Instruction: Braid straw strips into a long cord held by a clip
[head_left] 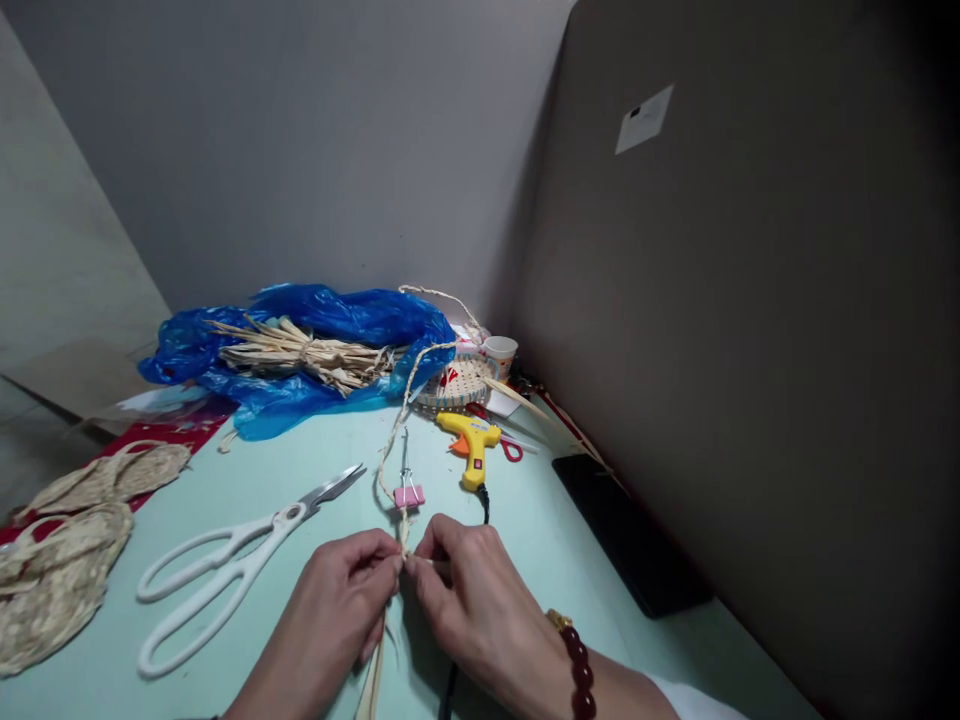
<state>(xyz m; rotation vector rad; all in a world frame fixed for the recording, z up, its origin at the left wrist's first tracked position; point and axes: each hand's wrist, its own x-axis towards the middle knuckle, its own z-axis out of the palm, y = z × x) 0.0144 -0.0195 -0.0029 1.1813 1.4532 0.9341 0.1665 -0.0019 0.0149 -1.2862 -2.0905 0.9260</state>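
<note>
A braided straw cord (388, 455) runs down the table from the back, and a pink binder clip (409, 496) grips it just beyond my fingers. My left hand (341, 590) pinches the cord's near end between thumb and forefinger. Right beside it, my right hand (472, 590) pinches the same spot, with a strand crossing under its fingers. Loose straw strands (373, 675) trail down below my left hand toward the near edge. A dark red bead bracelet (579, 665) circles my right wrist. The fingertips partly hide the braid's end.
White-handled scissors (259, 545) lie left of my hands. A yellow glue gun (472, 445) with a black cord sits ahead, near a woven basket (461, 383) and a paper cup (501, 352). Straw bundles (307, 355) rest on a blue plastic bag (360, 310). Woven soles (67, 570) lie far left, a black phone (630, 535) right.
</note>
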